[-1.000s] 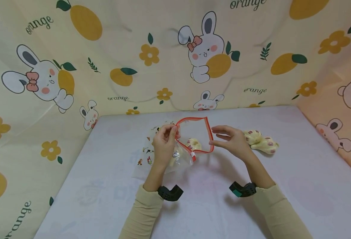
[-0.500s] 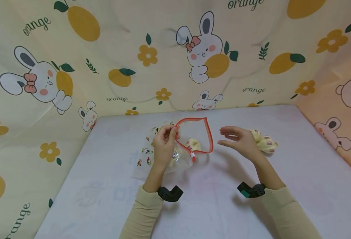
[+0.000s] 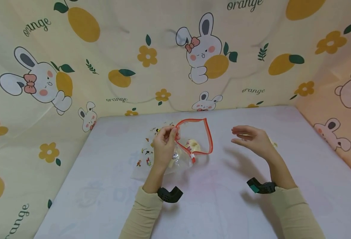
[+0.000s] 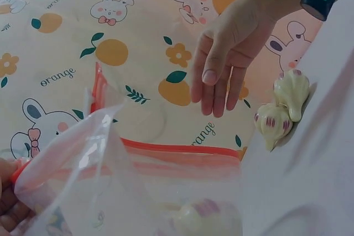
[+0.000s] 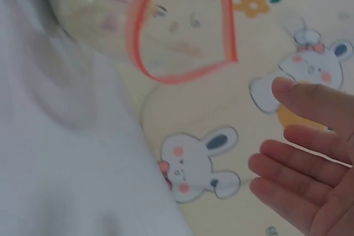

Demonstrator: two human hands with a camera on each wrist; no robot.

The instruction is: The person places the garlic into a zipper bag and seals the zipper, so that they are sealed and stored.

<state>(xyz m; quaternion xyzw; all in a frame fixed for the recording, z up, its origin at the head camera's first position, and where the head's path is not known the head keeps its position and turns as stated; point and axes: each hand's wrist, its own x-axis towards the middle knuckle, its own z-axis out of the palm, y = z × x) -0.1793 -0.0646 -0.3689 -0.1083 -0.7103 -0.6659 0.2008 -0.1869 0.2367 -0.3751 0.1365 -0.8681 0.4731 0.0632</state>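
Observation:
My left hand (image 3: pixel 164 142) pinches the rim of a clear zip bag (image 4: pixel 182 192) with an orange-red zip edge and small cartoon prints. The bag's mouth gapes towards the right. Inside it lies a cream garlic bulb (image 3: pixel 193 145) with purple marks, blurred by the plastic in the left wrist view. My right hand (image 3: pixel 254 141) is raised to the right of the bag, apart from it, fingers extended and holding nothing. Two more garlic bulbs (image 4: pixel 275 125) (image 4: pixel 292 93) lie touching on the table; my right hand mostly hides them in the head view.
A white-covered table (image 3: pixel 211 205) carries everything. Behind it and at both sides hangs a cream cloth (image 3: pixel 163 43) printed with rabbits and oranges. Each wrist wears a black camera band (image 3: pixel 170 194).
My right hand has let go of the bag's far edge and moved right, in front of the two loose garlic bulbs. The left hand still holds the bag in place.

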